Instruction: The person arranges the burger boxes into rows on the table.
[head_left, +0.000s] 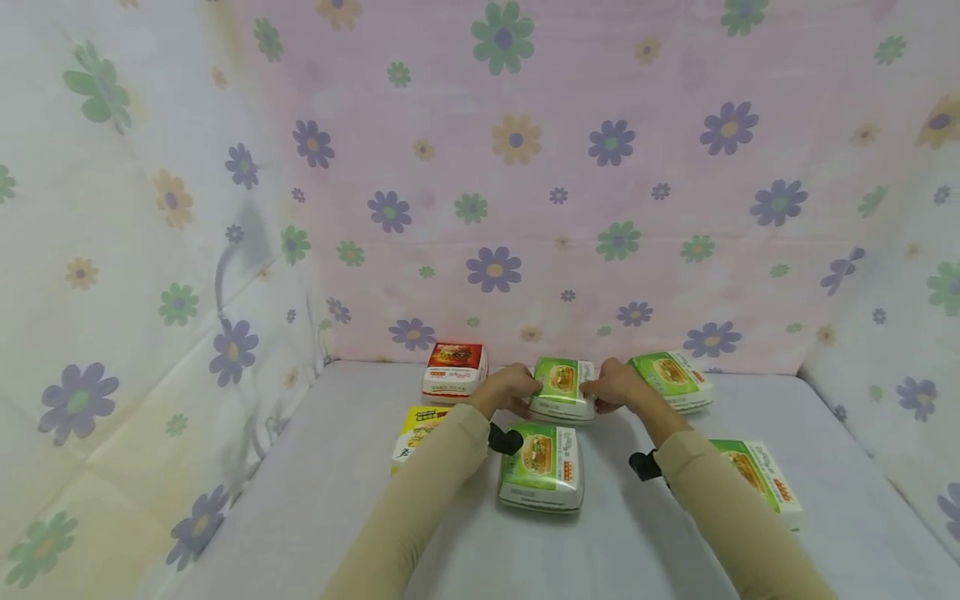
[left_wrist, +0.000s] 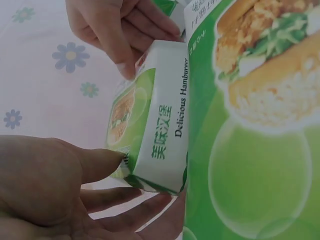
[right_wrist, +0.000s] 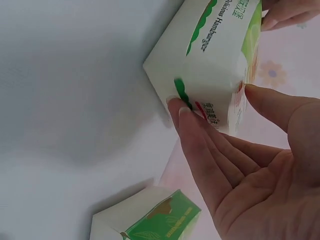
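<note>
A green-and-white hamburger box (head_left: 562, 390) is held between both hands at the middle back of the table. My left hand (head_left: 510, 389) grips its left side, thumb on the printed top and fingers along the lower edge, as the left wrist view shows. On the opposite side, my right hand (right_wrist: 250, 170) pinches the box (right_wrist: 210, 65) with thumb above and fingertips on the side wall. The box looks slightly tilted in the right wrist view. Just in front of it lies another green hamburger box (head_left: 540, 468), which fills the right of the left wrist view.
Left of the hands are a red box (head_left: 454, 371) and a yellow box (head_left: 420, 429), partly behind the left sleeve. To the right lie a green box (head_left: 671, 381) and another green box (head_left: 761, 479), partly covered by the right sleeve. Flowered cloth (head_left: 555, 208) walls the table.
</note>
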